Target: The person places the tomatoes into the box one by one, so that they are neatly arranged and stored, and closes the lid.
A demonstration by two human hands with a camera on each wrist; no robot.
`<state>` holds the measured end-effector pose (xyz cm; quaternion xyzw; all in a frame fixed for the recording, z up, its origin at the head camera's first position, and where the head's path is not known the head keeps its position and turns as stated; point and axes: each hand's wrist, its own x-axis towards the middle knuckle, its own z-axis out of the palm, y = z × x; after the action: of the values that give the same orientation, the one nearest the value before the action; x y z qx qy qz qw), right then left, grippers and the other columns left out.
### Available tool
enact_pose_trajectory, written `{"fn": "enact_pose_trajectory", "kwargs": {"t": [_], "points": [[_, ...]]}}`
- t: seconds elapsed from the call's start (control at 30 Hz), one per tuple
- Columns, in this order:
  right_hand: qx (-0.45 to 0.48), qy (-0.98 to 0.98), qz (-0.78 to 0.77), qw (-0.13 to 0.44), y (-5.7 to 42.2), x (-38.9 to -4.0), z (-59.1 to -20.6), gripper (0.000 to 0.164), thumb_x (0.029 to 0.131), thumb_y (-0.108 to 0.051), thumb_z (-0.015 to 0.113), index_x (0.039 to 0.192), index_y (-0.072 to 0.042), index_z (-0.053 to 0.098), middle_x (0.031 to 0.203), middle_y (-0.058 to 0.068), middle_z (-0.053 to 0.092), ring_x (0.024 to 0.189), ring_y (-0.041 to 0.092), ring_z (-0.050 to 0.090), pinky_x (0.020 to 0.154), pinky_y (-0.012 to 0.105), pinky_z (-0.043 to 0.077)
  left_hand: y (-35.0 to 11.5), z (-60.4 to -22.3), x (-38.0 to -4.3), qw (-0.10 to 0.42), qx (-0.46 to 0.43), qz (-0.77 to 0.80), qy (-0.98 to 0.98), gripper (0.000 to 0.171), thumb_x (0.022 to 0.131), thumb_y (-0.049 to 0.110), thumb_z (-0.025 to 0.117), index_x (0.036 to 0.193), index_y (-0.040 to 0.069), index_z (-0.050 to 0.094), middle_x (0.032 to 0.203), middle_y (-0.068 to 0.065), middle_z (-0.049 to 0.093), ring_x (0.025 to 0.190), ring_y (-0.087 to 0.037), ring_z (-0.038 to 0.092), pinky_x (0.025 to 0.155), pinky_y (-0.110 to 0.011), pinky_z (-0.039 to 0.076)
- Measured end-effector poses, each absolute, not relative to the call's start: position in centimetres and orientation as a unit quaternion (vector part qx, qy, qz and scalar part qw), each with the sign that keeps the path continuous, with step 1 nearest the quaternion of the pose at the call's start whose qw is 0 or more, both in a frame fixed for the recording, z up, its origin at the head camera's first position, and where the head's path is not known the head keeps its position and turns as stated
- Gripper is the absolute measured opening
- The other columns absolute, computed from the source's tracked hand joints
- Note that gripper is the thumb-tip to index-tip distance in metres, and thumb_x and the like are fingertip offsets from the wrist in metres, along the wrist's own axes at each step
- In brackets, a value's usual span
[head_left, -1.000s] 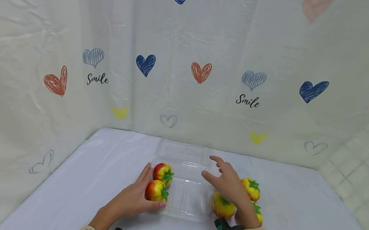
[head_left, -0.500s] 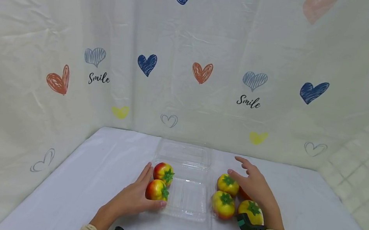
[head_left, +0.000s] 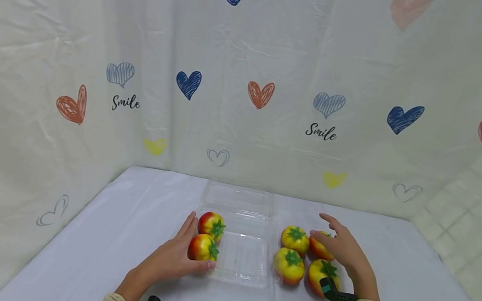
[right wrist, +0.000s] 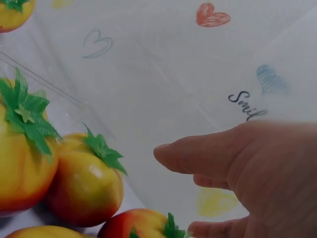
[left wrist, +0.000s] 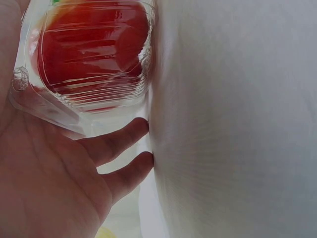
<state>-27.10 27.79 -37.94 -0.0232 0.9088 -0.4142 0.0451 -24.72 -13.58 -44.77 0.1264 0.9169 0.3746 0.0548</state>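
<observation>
A clear plastic clamshell box lies open on the table, its lid laid back toward the wall. Inside along its left side sit two red-yellow persimmons with green leaf tops, a back one and a front one. My left hand rests against the box's left side, fingers extended, thumb at the front corner. In the left wrist view a red persimmon shows through the box wall. My right hand hovers over the back right persimmon, thumb and fingers spread, nothing between them.
Right of the box stand more persimmons: a back left one, a front left one close to the box's edge, and a front right one partly behind the wrist strap. A white cloth covers the table. A heart-printed curtain rises behind.
My right hand has moved right, from beside the box's right edge to above the back right persimmon, uncovering the back left one. The left hand has stayed at the box.
</observation>
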Motion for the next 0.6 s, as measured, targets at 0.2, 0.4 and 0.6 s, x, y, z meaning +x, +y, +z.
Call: {"fn": "enact_pose_trajectory", "kwargs": {"t": [0.2, 0.4, 0.6], "points": [[-0.026, 0.904, -0.422, 0.060, 28.3, -27.1, -38.8, 0.078, 0.107, -0.040, 0.065, 0.166, -0.001, 0.030, 0.165, 0.041, 0.023, 0.146, 0.063, 0.027, 0.111, 0.080, 0.033, -13.6, -44.7, -24.6, 0.055, 0.130, 0.377, 0.915, 0.128, 0.083, 0.068, 0.079, 0.173, 0.010, 0.010, 0.181, -0.005, 0.000, 0.154, -0.041, 0.037, 0.115, -0.068, 0.039], [-0.022, 0.902, -0.426, 0.064, 28.9, -27.9, -40.5, 0.077, 0.104, -0.043, 0.065, 0.161, 0.003, 0.039, 0.163, 0.039, 0.031, 0.146, 0.061, 0.029, 0.114, 0.079, 0.029, -13.5, -44.5, -24.6, 0.060, 0.125, 0.380, 0.914, 0.128, 0.083, 0.067, 0.080, 0.173, 0.010, 0.010, 0.181, -0.006, 0.001, 0.154, -0.041, 0.036, 0.113, -0.068, 0.041], [-0.017, 0.906, -0.420, 0.051, 28.7, -27.9, -40.8, 0.071, 0.103, -0.035, 0.067, 0.157, 0.005, 0.044, 0.156, 0.039, 0.040, 0.139, 0.058, 0.039, 0.113, 0.077, 0.034, -13.6, -44.6, -24.7, 0.060, 0.125, 0.379, 0.915, 0.128, 0.083, 0.067, 0.080, 0.173, 0.010, 0.009, 0.181, -0.005, -0.001, 0.155, -0.041, 0.035, 0.114, -0.068, 0.040]]}}
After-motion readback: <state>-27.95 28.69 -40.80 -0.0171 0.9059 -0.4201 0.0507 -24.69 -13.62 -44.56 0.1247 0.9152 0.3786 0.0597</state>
